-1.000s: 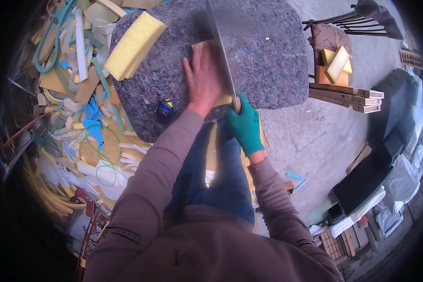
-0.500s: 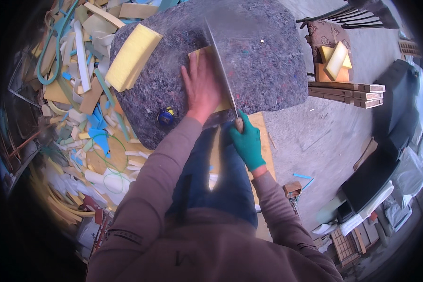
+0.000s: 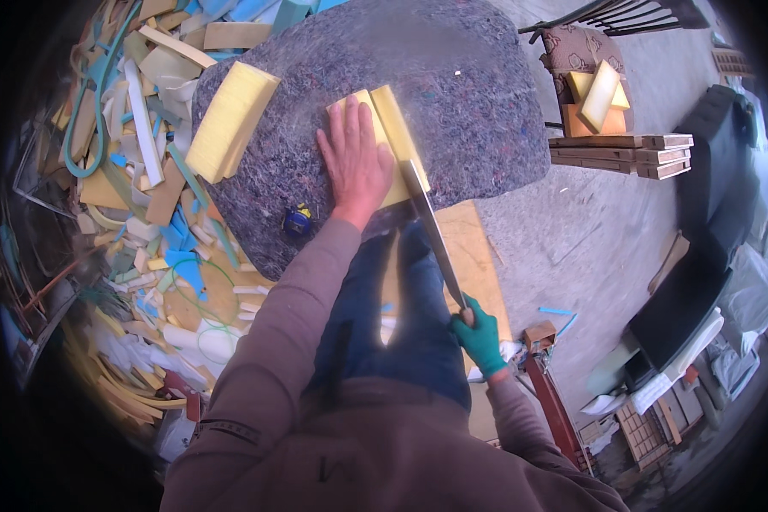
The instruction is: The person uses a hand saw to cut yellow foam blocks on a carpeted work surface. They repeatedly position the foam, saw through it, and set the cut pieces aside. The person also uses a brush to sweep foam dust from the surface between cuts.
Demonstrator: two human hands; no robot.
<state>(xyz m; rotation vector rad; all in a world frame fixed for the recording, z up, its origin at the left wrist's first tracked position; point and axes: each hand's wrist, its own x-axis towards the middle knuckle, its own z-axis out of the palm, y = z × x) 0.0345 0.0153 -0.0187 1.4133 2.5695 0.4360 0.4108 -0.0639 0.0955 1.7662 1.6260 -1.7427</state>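
Observation:
My bare left hand (image 3: 358, 171) lies flat with fingers stretched out, pressing on a yellow foam block (image 3: 394, 195) on a grey felt-covered table (image 3: 486, 111). Along the block's right side lies a narrow yellow foam strip (image 3: 390, 111), parted from it by a gap at the far end. My right hand (image 3: 480, 339), in a green glove, is closed round the handle of a long knife (image 3: 436, 232). The blade's far end rests at the near part of the gap. A thicker yellow foam block (image 3: 233, 119) and a blue tape measure (image 3: 298, 220) sit to the left.
Foam offcuts (image 3: 158, 171) in many colours heap up on the left. At the right stands an upholstered chair (image 3: 569, 51) with yellow foam pieces (image 3: 602, 96) on it, beside stacked wooden frames (image 3: 648, 154). Dark padded pieces (image 3: 683, 307) line the far right.
My right hand has drawn the knife back toward me and to the right. A separate foam strip now shows beside the block. My left hand stays on the foam.

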